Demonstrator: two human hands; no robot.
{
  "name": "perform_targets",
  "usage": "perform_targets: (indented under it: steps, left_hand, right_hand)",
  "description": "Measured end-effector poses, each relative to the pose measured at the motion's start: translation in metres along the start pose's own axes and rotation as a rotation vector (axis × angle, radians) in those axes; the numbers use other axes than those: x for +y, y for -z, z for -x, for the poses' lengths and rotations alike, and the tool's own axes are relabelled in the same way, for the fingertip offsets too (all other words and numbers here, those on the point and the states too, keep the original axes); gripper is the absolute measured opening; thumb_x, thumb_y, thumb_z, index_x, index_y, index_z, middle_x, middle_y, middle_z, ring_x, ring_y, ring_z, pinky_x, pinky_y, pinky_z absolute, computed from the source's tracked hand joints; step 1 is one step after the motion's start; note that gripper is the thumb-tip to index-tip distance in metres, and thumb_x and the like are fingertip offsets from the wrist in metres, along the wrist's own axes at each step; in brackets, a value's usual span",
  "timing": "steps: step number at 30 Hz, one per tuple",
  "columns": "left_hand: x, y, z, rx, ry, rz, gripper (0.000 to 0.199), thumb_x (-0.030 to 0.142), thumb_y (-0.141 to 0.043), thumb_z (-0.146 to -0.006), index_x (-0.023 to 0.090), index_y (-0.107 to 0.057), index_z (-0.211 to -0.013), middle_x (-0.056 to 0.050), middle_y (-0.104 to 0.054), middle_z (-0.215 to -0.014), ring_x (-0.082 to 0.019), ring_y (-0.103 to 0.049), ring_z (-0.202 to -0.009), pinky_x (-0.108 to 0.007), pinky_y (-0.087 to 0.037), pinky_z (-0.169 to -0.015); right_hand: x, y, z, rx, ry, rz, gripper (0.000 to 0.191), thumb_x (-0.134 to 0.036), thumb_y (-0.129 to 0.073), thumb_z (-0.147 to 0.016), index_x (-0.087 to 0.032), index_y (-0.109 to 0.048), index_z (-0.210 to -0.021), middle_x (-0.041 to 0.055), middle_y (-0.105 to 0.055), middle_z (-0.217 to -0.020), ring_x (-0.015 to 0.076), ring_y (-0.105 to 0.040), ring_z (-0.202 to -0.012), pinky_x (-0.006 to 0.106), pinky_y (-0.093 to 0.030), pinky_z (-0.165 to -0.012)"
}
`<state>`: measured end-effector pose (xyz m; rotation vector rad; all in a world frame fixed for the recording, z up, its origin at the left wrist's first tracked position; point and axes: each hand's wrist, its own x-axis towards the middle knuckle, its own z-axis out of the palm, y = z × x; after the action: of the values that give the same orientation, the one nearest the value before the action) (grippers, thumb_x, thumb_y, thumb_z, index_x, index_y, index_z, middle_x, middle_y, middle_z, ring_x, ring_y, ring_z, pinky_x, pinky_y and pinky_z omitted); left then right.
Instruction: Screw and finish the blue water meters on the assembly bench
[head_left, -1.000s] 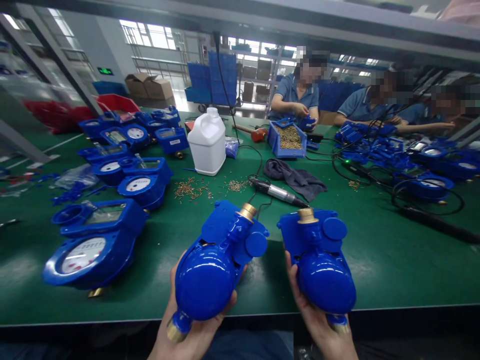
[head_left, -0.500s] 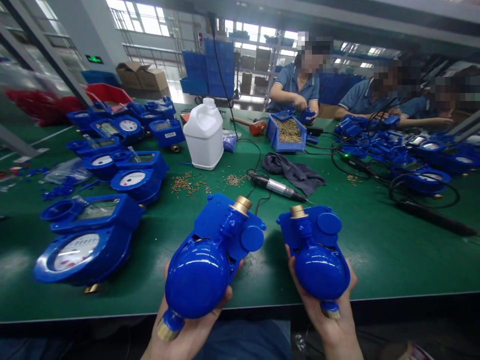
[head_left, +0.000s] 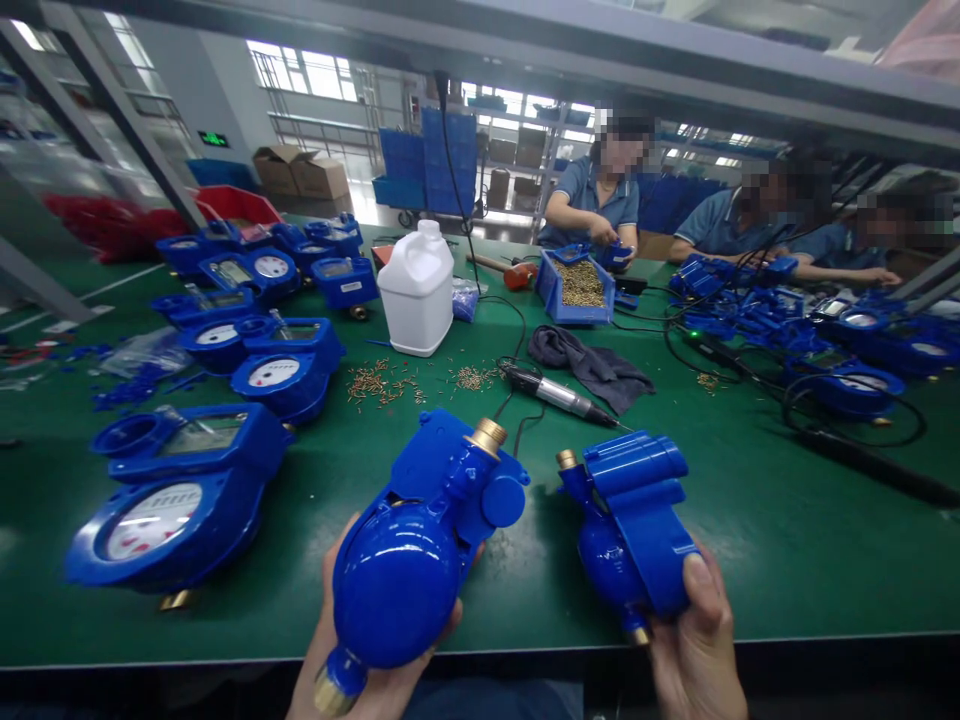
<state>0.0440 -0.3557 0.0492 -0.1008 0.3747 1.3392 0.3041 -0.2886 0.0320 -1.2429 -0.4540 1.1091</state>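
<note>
Two blue water meters with threaded brass ends are held up over the front edge of the green table. My left hand (head_left: 442, 640) is closed around the left water meter (head_left: 397, 580), whose rounded underside faces me. My right hand (head_left: 701, 640) grips the right water meter (head_left: 637, 530), turned on its side, with the thumb on its casing. Beyond them lies an electric screwdriver (head_left: 562, 395) on the table. Loose screws (head_left: 382, 383) are scattered behind the left meter. To the left, another water meter (head_left: 180, 500) rests with its dial up.
On the green table (head_left: 787, 520) stand a white jug (head_left: 417, 295) and a blue bin of screws (head_left: 577, 300). A grey cloth (head_left: 592, 365) and a hammer (head_left: 514, 273) lie nearby. More meters crowd both sides. Co-workers (head_left: 596, 205) sit across, and a cable (head_left: 452, 160) hangs down.
My right hand has rotated its water meter from underside-facing to side-on. My left hand keeps its meter in much the same pose. The camera view has tilted slightly upward.
</note>
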Motion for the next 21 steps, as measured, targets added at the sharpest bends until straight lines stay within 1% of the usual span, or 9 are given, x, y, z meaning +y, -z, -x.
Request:
perform_targets:
  steps: [3,6,10,13,16,19,21]
  left_hand:
    - [0.000,-0.006,-0.001,0.077,0.019,-0.008,0.055,0.042,-0.050,-0.089,0.024,-0.037,-0.140,-0.013,-0.064,-0.118,-0.032,-0.057,-0.115,-0.041,-0.054,-0.082]
    - [0.002,-0.011,-0.003,0.150,0.048,0.010,0.059,0.046,-0.052,-0.088,0.021,-0.036,-0.140,-0.013,-0.067,-0.113,-0.032,-0.059,-0.113,-0.038,-0.055,-0.075]
    - [0.004,-0.011,-0.003,0.158,0.048,0.007,0.066,0.044,-0.054,-0.087,0.017,-0.030,-0.142,-0.016,-0.068,-0.110,-0.032,-0.061,-0.109,-0.038,-0.056,-0.075]
    - [0.005,-0.006,-0.004,0.140,0.039,-0.002,0.066,0.043,-0.052,-0.088,0.019,-0.027,-0.144,-0.016,-0.067,-0.112,-0.034,-0.060,-0.110,-0.041,-0.056,-0.074]
    - [0.007,-0.001,-0.005,0.129,0.003,-0.021,0.062,0.041,-0.052,-0.088,0.024,-0.029,-0.143,-0.016,-0.065,-0.118,-0.036,-0.059,-0.111,-0.046,-0.055,-0.076]
    - [0.009,-0.002,-0.006,0.165,-0.027,-0.042,0.060,0.038,-0.056,-0.086,0.029,-0.034,-0.141,-0.014,-0.064,-0.118,-0.036,-0.059,-0.111,-0.044,-0.057,-0.073]
    - [0.010,-0.005,-0.006,0.187,-0.034,-0.057,0.061,0.037,-0.058,-0.084,0.030,-0.034,-0.140,-0.014,-0.065,-0.117,-0.036,-0.059,-0.111,-0.042,-0.058,-0.071]
  right_hand:
    - [0.000,-0.004,0.001,0.014,0.005,0.055,0.065,-0.049,-0.081,-0.056,-0.023,-0.060,-0.111,0.0026,-0.062,-0.093,0.0162,-0.061,-0.070,0.021,-0.052,-0.051]
    - [0.001,-0.007,0.002,0.026,0.010,0.119,0.069,-0.048,-0.084,-0.050,-0.021,-0.061,-0.109,0.0063,-0.061,-0.102,0.0189,-0.062,-0.075,0.024,-0.052,-0.054]
    - [0.005,-0.011,0.002,0.022,-0.013,0.145,0.070,-0.047,-0.084,-0.049,-0.020,-0.060,-0.109,0.0089,-0.061,-0.107,0.0214,-0.062,-0.078,0.030,-0.054,-0.059]
    - [0.009,-0.014,0.000,0.017,-0.003,0.159,0.067,-0.045,-0.082,-0.053,-0.019,-0.060,-0.110,0.0087,-0.063,-0.105,0.0207,-0.063,-0.076,0.030,-0.054,-0.060]
    - [0.011,-0.015,-0.003,0.017,0.007,0.155,0.066,-0.045,-0.082,-0.053,-0.019,-0.061,-0.110,0.0075,-0.064,-0.103,0.0205,-0.064,-0.078,0.030,-0.054,-0.063]
    - [0.012,-0.014,-0.004,0.003,0.032,0.156,0.063,-0.045,-0.082,-0.055,-0.018,-0.061,-0.108,0.0069,-0.065,-0.100,0.0199,-0.063,-0.078,0.030,-0.054,-0.066]
    - [0.011,-0.013,-0.005,-0.007,0.039,0.155,0.060,-0.044,-0.081,-0.058,-0.018,-0.061,-0.108,0.0064,-0.065,-0.099,0.0186,-0.063,-0.076,0.029,-0.053,-0.066]
